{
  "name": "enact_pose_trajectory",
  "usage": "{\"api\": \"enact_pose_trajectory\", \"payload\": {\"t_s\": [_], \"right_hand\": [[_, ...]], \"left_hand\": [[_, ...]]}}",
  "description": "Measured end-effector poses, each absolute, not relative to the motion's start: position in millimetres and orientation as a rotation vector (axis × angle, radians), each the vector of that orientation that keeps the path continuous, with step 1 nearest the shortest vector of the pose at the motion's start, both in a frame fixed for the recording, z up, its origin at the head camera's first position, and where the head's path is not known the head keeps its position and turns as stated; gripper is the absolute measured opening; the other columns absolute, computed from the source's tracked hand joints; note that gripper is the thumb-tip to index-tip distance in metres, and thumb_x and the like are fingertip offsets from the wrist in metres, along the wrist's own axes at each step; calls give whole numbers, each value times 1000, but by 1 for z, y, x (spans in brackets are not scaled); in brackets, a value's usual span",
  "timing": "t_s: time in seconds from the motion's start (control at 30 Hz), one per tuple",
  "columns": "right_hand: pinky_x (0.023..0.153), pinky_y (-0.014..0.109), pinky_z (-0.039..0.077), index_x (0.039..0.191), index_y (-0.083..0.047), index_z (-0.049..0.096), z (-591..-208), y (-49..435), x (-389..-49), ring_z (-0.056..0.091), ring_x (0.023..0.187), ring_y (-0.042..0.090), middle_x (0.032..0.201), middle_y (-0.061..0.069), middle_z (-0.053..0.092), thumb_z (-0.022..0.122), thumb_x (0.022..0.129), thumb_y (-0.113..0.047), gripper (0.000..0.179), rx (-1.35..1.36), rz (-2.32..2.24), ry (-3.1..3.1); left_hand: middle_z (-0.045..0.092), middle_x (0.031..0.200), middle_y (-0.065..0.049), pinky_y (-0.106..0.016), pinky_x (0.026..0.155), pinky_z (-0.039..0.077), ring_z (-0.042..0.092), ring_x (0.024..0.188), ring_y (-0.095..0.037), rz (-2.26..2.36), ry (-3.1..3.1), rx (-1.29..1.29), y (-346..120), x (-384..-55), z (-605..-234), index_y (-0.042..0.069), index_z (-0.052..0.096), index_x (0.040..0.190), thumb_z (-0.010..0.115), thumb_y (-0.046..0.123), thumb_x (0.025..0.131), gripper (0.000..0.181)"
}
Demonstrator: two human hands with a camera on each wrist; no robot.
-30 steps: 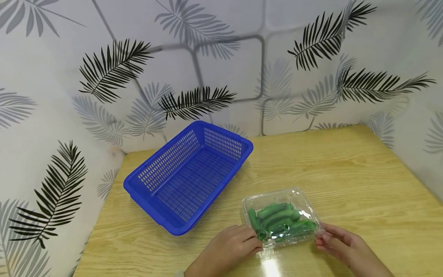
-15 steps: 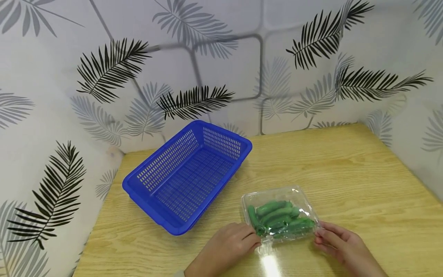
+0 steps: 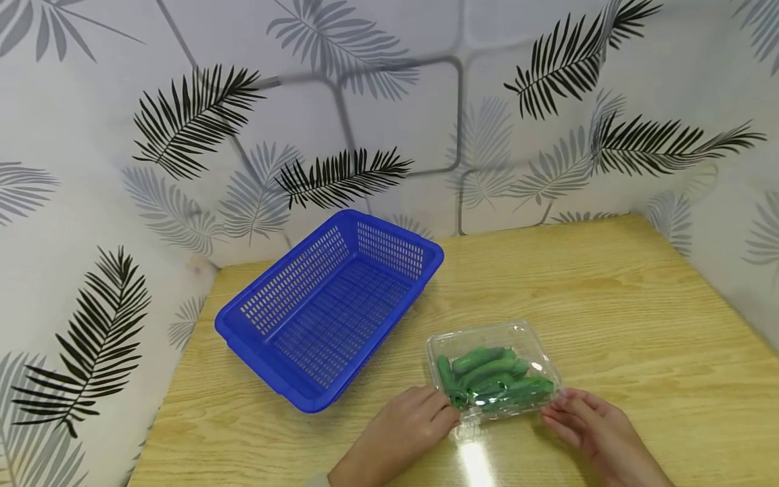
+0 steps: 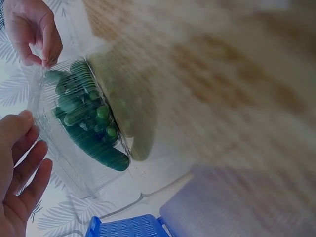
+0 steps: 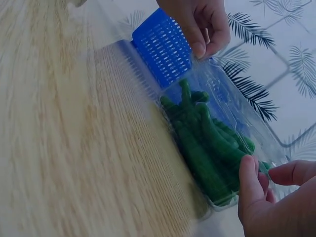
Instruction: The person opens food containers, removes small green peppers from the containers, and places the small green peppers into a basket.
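A clear plastic clamshell box (image 3: 517, 337) with a closed lid sits on the table, near the front. Several long green vegetables (image 3: 489, 372) lie heaped inside it. My left hand (image 3: 406, 427) grips the box's near left corner, thumb at the rim, as the left wrist view shows. At the near right corner, my right hand (image 3: 599, 429) pinches the edge between thumb and fingers. The right wrist view shows that right hand (image 5: 276, 197) close to the lid's seam, with the vegetables visible through the plastic.
A blue plastic basket (image 3: 292, 396) with slotted walls stands left of the box, tilted in angle across the wooden table (image 3: 639, 297). Leaf-patterned wall covering (image 3: 402, 40) rises behind the table and at both sides.
The fingers of my right hand have shifted slightly left along the box's near edge. The left hand keeps its corner, and the box has moved only slightly away. The basket stays put.
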State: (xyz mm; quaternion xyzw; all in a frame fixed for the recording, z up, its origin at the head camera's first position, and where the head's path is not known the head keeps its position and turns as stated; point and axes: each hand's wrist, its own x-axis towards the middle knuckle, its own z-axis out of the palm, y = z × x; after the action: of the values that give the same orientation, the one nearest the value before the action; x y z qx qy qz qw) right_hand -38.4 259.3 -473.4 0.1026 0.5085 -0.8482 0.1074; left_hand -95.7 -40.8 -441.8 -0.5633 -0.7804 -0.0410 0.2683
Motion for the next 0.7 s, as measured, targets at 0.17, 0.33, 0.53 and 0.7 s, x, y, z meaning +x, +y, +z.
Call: {"api": "enact_pose_trajectory", "payload": {"t_s": [0.17,0.33,0.53,0.7], "right_hand": [[86,34,49,99,-3,55,-473,256,-39,63,91,19,96,10,61,46,98,-5,10,412,-2519,1502],[87,33,48,100,-2,54,-473,257,-38,63,91,19,96,10,59,45,98,-5,9,429,-2517,1503],[87,32,48,100,-2,53,-472,257,-37,63,90,19,96,10,58,45,98,-5,9,478,-2511,1520],[87,32,48,101,-2,52,-472,261,-37,63,90,17,96,9,58,48,97,-7,8,486,-2518,1542]], "left_hand": [[56,94,4,-20,81,45,52,89,-11,-79,-2087,-1539,-37,-96,-443,14,61,94,29,11,100,33],[55,94,3,-21,84,45,52,92,-12,-108,-2080,-1561,-35,-96,-442,13,61,96,29,12,101,32],[56,95,3,-17,85,45,53,92,-11,-157,-2022,-1573,-34,-97,-435,12,62,95,29,14,103,34],[55,92,2,-13,83,44,53,87,-9,-267,-1992,-1548,-34,-99,-423,11,62,92,35,13,101,29]]}}
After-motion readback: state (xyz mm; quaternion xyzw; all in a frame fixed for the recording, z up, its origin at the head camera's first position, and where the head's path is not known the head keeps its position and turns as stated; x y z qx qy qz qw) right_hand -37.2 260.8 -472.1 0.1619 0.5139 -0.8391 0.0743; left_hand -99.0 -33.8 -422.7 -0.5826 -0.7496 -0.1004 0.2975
